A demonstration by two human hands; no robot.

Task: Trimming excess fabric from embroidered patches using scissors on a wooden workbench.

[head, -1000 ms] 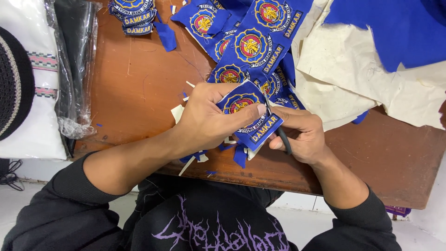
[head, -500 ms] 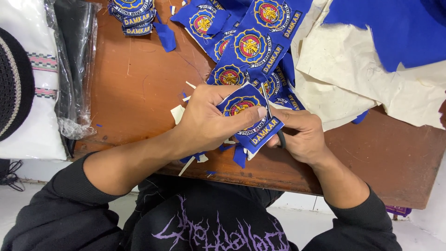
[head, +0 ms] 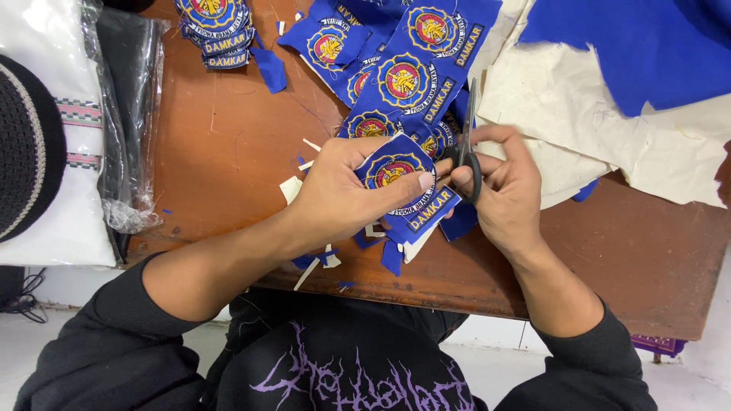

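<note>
Head view: scissors (head: 470, 125) upright, tips away.

Brown wooden table (head: 228, 152) — blue embroidered patches (head: 403, 80), cream cloth (head: 563, 99), scraps (head: 293, 189).

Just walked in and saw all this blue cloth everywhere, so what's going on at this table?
A person in a black top is cutting embroidered blue patches out of fabric at a wooden table. The left hand pinches one blue patch at the table's near edge, while the right hand holds black-handled scissors, blades pointing away from the person. More uncut patches lie just beyond, a small stack of patches sits at the far left, and snipped scraps lie about the hands.
</note>
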